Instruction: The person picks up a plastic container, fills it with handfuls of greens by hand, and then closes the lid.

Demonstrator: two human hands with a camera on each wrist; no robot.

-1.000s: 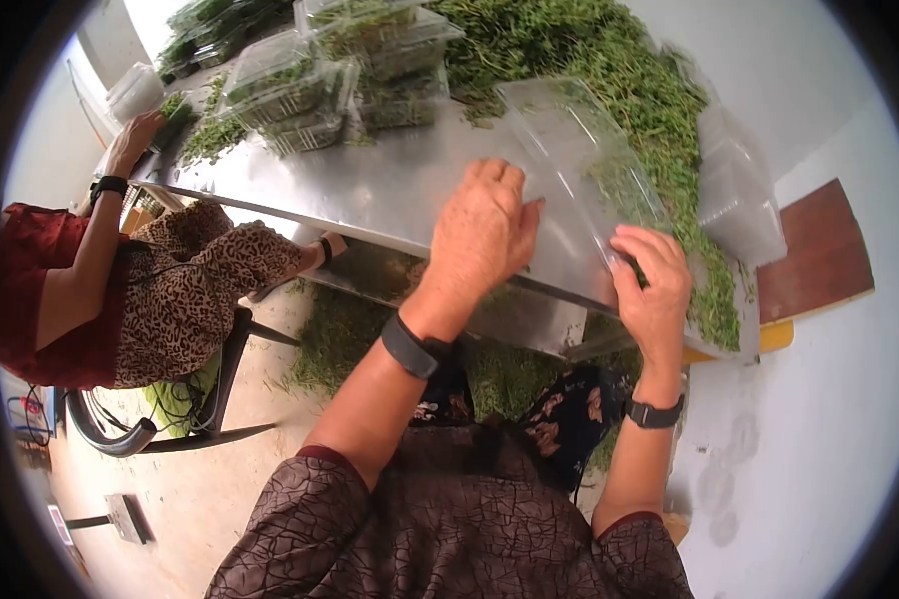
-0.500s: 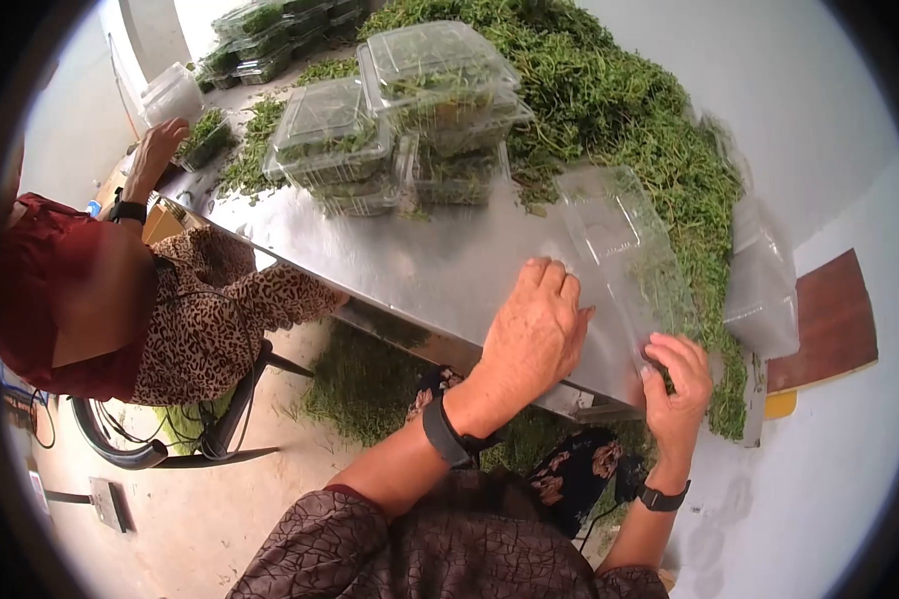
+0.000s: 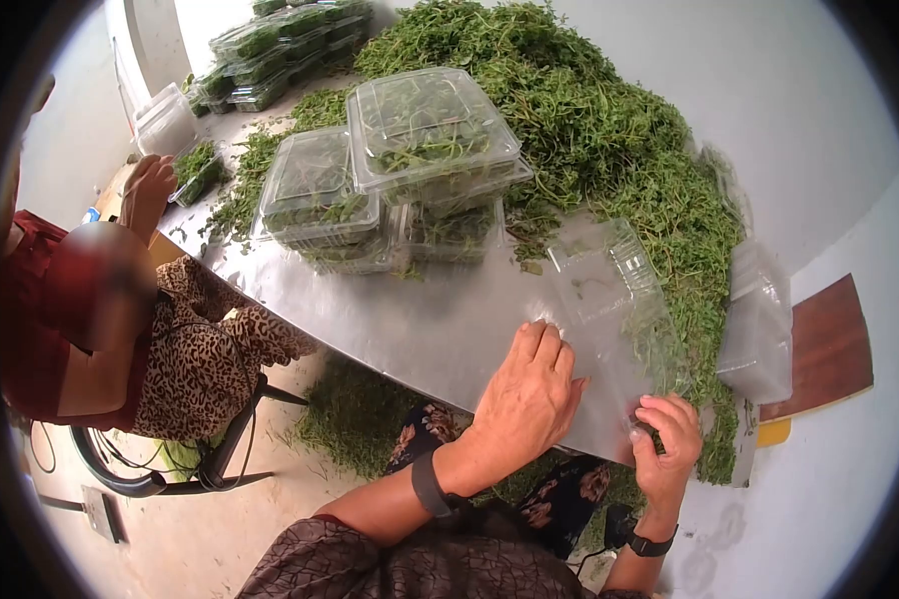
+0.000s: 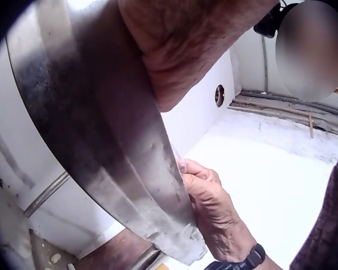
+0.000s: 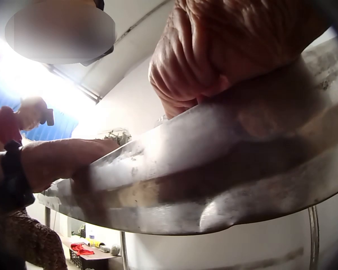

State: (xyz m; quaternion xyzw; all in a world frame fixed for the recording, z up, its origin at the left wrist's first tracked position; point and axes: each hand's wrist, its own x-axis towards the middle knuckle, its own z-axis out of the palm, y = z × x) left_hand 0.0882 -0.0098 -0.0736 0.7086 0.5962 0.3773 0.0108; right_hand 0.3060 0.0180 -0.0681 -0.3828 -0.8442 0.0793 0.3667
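An open clear plastic clamshell (image 3: 609, 290) lies on the steel table (image 3: 420, 319), its far half against the herb pile. Near the front edge my left hand (image 3: 547, 354) lies flat with straight fingers, pressing on the table beside the clamshell's left side. My right hand (image 3: 657, 414) curls round the clamshell's near corner at the table edge and pinches it. The left wrist view shows the right hand (image 4: 211, 205) against the table's rim (image 4: 118, 152). In the right wrist view its curled fingers (image 5: 191, 67) sit above the rim (image 5: 214, 169).
Stacked clamshells filled with herbs (image 3: 410, 170) stand mid-table, with more (image 3: 280, 40) at the far end. A big pile of green herbs (image 3: 609, 130) covers the right side. Empty clear containers (image 3: 759, 319) sit at the right edge. Another person's hand (image 3: 150, 185) works at the left.
The clamshell has slid toward the table's front edge with both hands. My right hand's fingers have curled onto its near corner. The left hand stays flat.
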